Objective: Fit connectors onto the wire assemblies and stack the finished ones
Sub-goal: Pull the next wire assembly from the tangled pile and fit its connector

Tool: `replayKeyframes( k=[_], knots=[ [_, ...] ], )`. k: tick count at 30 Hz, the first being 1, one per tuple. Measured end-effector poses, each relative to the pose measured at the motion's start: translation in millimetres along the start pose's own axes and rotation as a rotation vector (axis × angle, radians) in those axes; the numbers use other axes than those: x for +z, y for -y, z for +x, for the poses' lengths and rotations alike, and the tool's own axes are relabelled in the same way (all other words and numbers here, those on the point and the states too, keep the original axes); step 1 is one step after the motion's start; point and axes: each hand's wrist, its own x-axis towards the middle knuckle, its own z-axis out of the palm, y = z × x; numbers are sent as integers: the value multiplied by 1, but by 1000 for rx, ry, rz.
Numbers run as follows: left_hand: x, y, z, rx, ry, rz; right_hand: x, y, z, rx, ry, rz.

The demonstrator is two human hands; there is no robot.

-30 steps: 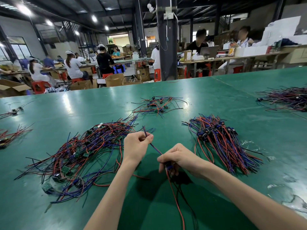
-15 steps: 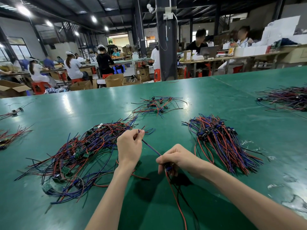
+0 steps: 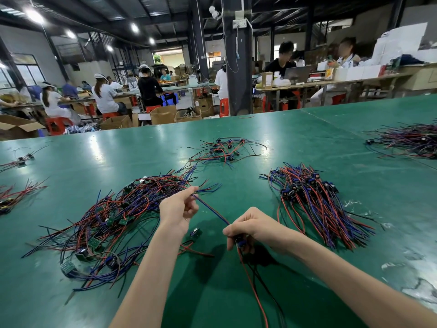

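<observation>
Fitting step: left hand (image 3: 177,210) pinches the blue wire (image 3: 210,208) taut; right hand (image 3: 254,224) grips the connector (image 3: 239,241). Next, likely push the wire home.

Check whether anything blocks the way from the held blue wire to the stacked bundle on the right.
Nothing visible: only bare green table separates the right hand, holding the thin blue wire, from the fanned red-and-blue wire bundle.

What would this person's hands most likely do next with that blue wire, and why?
Probably push the blue wire home into the connector. The left hand pinches the wire, which is stretched straight to the small connector gripped in the right hand, where red and black wires already hang out.
</observation>
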Motion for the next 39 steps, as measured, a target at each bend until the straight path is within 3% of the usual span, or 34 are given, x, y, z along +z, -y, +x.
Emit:
replayKeyframes(
  k=[8,13,17,20,23,39],
  knots=[
    [0,-3,-2,-307,120,-340,-1,1,1,11,9,-8],
    [6,1,0,-125,85,-188,-3,-2,0,16,-61,35],
    [12,8,-6,-172,260,-214,-4,-3,3,-16,-191,104],
    [17,16,-12,-210,342,-29,-5,-3,6,-27,-274,122],
    [21,24,-17,-139,437,194,-7,-4,8,-15,-322,103],
    [27,39,-28,79,480,395,-5,-7,9,46,-319,-52]
  ],
)
